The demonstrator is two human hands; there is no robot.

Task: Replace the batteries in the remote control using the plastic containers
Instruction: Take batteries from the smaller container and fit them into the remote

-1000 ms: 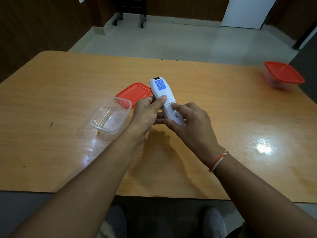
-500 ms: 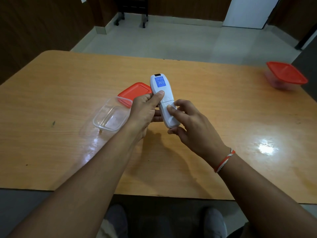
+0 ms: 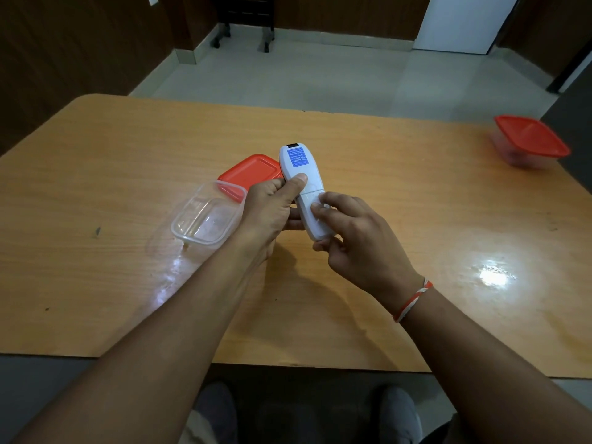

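A white remote control (image 3: pixel 302 184) with a blue label on its back is held above the table's middle, back side up. My left hand (image 3: pixel 272 209) grips its left side, thumb pressed on the back just below the label. My right hand (image 3: pixel 355 238) holds the lower end, fingertips resting on the battery cover. An open clear plastic container (image 3: pixel 206 216) sits just left of my left hand; it looks empty. Its red lid (image 3: pixel 250 171) lies behind it. A second clear container with a red lid on (image 3: pixel 530 141) stands at the far right edge.
The wooden table (image 3: pixel 416 203) stretches wide around the hands, with a bright light glare at the right. A tiled floor and a chair's wheeled legs (image 3: pixel 243 40) lie beyond the far edge. My shoes show below the near edge.
The remote has turned a little more upright in my hands. My right fingers have slid up along the battery cover, and my left thumb has shifted up toward the label.
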